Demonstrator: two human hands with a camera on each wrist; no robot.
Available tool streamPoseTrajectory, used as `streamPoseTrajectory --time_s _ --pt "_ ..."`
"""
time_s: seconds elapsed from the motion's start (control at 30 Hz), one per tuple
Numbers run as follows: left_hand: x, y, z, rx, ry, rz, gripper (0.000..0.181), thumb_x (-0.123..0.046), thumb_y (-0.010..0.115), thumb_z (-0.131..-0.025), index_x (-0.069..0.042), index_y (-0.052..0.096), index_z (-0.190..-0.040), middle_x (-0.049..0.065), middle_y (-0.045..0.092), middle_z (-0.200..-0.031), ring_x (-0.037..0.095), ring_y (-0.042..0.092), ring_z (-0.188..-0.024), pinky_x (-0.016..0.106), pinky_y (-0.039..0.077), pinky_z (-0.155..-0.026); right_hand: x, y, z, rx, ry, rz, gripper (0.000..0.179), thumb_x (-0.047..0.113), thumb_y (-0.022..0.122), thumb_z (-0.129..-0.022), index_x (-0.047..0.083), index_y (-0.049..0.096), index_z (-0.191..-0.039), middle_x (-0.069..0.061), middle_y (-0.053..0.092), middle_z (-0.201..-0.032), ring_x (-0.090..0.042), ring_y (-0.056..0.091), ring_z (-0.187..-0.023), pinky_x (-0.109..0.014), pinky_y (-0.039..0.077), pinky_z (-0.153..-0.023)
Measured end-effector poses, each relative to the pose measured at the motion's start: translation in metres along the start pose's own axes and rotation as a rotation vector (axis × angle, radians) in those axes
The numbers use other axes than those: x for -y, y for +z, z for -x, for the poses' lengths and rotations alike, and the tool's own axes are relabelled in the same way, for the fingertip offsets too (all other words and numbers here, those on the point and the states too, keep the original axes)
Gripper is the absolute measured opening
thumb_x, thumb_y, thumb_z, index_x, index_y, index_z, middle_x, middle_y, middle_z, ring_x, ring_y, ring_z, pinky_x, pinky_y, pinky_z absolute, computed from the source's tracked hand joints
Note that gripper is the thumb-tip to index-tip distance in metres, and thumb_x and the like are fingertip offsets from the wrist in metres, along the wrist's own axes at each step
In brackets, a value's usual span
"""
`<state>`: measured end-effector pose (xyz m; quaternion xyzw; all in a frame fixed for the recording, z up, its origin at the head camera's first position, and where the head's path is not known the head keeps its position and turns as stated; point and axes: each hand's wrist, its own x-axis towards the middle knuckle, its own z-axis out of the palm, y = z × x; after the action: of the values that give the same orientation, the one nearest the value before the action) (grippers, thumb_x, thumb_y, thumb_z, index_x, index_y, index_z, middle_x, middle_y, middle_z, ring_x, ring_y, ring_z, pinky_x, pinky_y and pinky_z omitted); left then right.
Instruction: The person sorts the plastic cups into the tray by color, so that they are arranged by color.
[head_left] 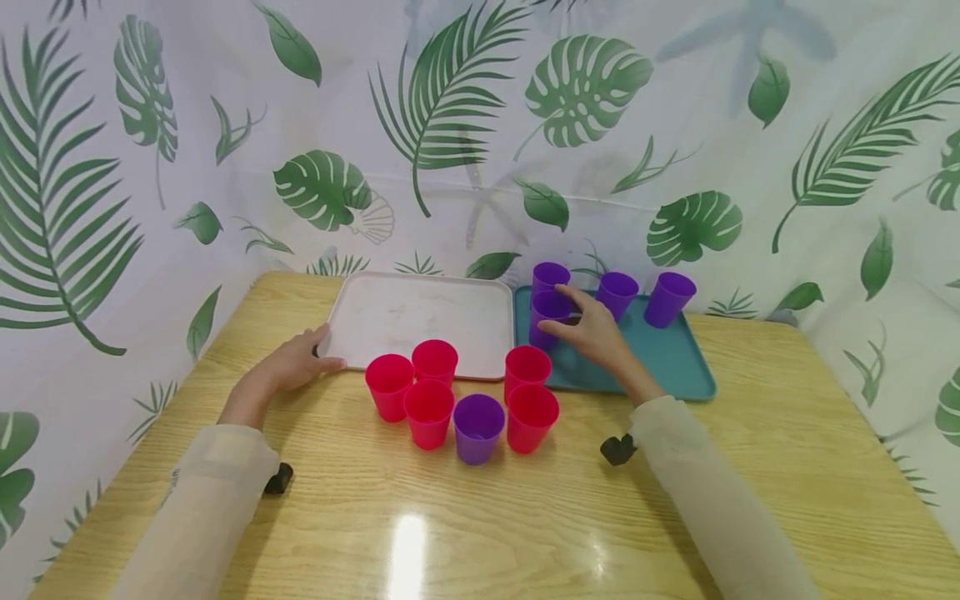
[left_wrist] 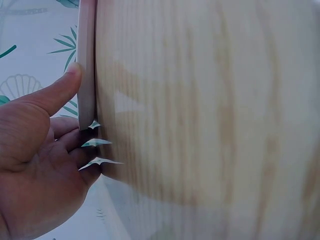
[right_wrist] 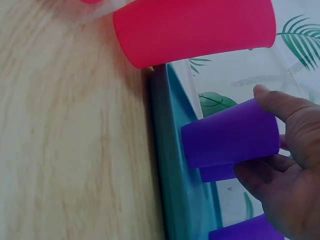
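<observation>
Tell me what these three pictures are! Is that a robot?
No robot here: you see a person's bare left hand and right hand. The wide picture was taken from the head, the others from each wrist. On the yellowish wooden table stand five red, tapered, plastic-looking cups and one purple, tapered, plastic-looking cup. Behind are a white rectangular tray and a blue-green rectangular tray bearing more purple cups. The left hand holds the white tray's corner; the right hand holds another purple cup.
</observation>
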<state>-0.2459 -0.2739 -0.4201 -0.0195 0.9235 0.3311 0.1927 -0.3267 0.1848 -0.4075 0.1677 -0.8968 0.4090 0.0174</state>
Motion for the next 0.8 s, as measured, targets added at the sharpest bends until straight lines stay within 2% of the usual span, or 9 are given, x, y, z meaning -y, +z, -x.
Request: streamPoseTrajectory --time_s 0.13,0.33,0.43,0.53,0.67,0.8 --pt "0.0 -0.001 -0.001 -0.002 0.003 -0.003 0.091 -0.04 0.062 -0.103 -0.001 0.008 -0.164 0.034 0.003 -0.166 0.051 0.002 -0.154 0.066 0.007 -0.122 0.002 -0.005 0.005 -0.051 -0.033 -0.001 0.076 0.027 0.079 -0.094 -0.002 0.044 -0.154 -0.025 0.052 -0.149 -0.042 0.06 -0.125 -0.053 0.052 -0.103" --pt "0.001 -0.001 -0.003 -0.001 0.002 -0.013 0.09 -0.039 0.062 -0.103 -0.001 0.008 -0.164 0.034 0.003 -0.166 0.05 0.002 -0.154 0.065 0.007 -0.123 0.007 -0.016 0.012 -0.156 -0.122 -0.055 0.058 0.02 0.074 -0.097 -0.005 0.053 -0.145 -0.027 0.057 -0.14 -0.044 0.059 -0.125 -0.056 0.051 -0.102" --pt "0.003 0.0 -0.005 -0.003 0.006 -0.019 0.089 -0.039 0.062 -0.104 0.0 0.008 -0.164 0.033 0.004 -0.167 0.05 0.002 -0.154 0.064 0.007 -0.123 0.017 -0.019 0.018 -0.168 -0.156 -0.081 0.053 0.02 0.072 -0.099 -0.003 0.056 -0.143 -0.024 0.06 -0.138 -0.043 0.059 -0.125 -0.055 0.051 -0.102" --pt "0.004 0.001 -0.006 -0.005 0.007 -0.018 0.089 -0.038 0.062 -0.104 0.0 0.009 -0.164 0.033 0.004 -0.167 0.05 0.001 -0.154 0.063 0.006 -0.123 0.031 -0.021 0.026 -0.137 -0.176 -0.097 0.051 0.02 0.072 -0.099 -0.002 0.057 -0.143 -0.023 0.064 -0.134 -0.039 0.063 -0.121 -0.05 0.053 -0.101" --pt "0.005 0.001 -0.006 -0.001 0.005 -0.014 0.09 -0.039 0.062 -0.103 0.0 0.008 -0.164 0.033 0.004 -0.166 0.05 0.001 -0.154 0.064 0.006 -0.123 0.05 -0.019 0.039 -0.041 -0.185 -0.111 0.051 0.018 0.072 -0.099 -0.001 0.056 -0.144 -0.022 0.066 -0.132 -0.033 0.065 -0.119 -0.037 0.054 -0.101" --pt "0.004 0.001 -0.006 -0.001 0.004 -0.016 0.089 -0.038 0.062 -0.104 0.0 0.008 -0.164 0.033 0.004 -0.167 0.05 0.001 -0.154 0.064 0.006 -0.123 0.063 -0.011 0.052 0.048 -0.207 -0.14 0.05 0.015 0.073 -0.098 0.002 0.057 -0.144 -0.017 0.067 -0.132 -0.03 0.064 -0.122 -0.041 0.052 -0.105"
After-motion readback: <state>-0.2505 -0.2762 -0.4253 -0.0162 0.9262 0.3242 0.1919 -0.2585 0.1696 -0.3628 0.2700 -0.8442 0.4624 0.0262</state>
